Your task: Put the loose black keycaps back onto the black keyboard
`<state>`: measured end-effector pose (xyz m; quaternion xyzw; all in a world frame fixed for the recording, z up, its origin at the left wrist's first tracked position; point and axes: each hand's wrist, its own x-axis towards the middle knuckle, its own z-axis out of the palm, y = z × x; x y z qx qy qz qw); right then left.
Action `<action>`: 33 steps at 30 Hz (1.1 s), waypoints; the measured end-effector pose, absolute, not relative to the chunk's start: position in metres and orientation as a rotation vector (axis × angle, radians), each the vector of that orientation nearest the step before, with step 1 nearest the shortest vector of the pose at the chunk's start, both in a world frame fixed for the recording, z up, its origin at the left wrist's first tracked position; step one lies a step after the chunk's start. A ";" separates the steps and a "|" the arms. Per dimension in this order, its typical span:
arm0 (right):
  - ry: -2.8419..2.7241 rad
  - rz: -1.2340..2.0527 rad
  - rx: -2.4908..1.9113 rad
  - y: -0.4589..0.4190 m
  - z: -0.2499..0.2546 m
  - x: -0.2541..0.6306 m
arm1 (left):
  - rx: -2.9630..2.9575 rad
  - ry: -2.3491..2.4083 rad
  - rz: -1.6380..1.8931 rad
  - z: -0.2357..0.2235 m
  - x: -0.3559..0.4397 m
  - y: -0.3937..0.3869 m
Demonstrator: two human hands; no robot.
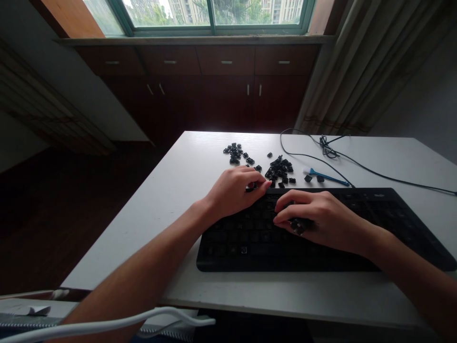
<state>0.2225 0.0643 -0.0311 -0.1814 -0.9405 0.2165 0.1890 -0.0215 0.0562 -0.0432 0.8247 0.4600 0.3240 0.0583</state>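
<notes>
A black keyboard (228,259) lies on the white table, many of its key positions without caps. Over its middle, my right hand (321,219) curls with bent fingers, the tips down at the key bed. Loose black keycaps (298,226) show beneath that hand, held against the fingers. My left hand (237,190) rests at the keyboard's upper left edge, thumb and forefinger drawn together; what lies between them is too dark to make out. Just beyond the hands sits a heap of black keycaps (280,166), with a smaller heap (234,152) farther left.
A blue brush (328,176) with white bristles lies behind the keyboard, beside two loose keycaps (314,178). A black cable (330,150) runs bundled across the back right of the table (160,190). A white cord (143,317) crosses the lower left foreground.
</notes>
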 end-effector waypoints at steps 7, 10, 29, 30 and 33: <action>-2.549 0.595 -0.534 0.066 -0.030 0.222 | 2.535 1.379 0.973 -0.043 -0.022 0.056; -2.597 0.556 -0.483 0.066 -0.027 0.222 | 2.555 1.377 0.951 -0.042 -0.022 0.055; -2.671 0.344 -0.430 0.066 -0.029 0.224 | 2.643 1.372 0.927 -0.044 -0.024 0.056; -2.671 0.349 -0.441 0.066 -0.029 0.225 | 2.642 1.368 0.933 -0.044 -0.024 0.056; -2.655 0.383 -0.468 0.068 -0.030 0.226 | 2.633 1.348 0.951 -0.045 -0.024 0.057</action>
